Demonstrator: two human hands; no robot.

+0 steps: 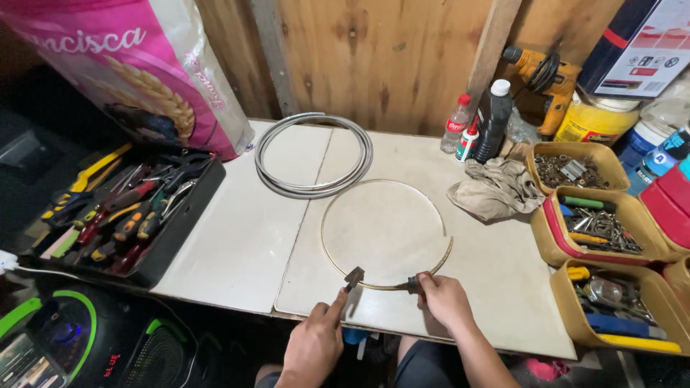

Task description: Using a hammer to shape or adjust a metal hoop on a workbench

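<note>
Near the tabletop's [237, 237] front edge lies a thin brass-coloured hoop [387, 234]. The right hand [444, 302] pinches its front arc between closed fingertips [422, 282], on a dark fitting. Just left, the left hand [316, 343] grips a small hammer [352, 277], fingers curled shut, its head beside the hoop's front arc.

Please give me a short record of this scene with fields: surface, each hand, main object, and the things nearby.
Surface: white tabletop
Main object: thin brass-coloured ring, lying flat
Left hand: holds a small dark tool at the ring's near edge
Right hand: pinches the ring's near edge
Behind ring: grey cable coil
Left side: black tray of hand tools
Right side: crumpled rag, yellow tubs of hardware
</note>
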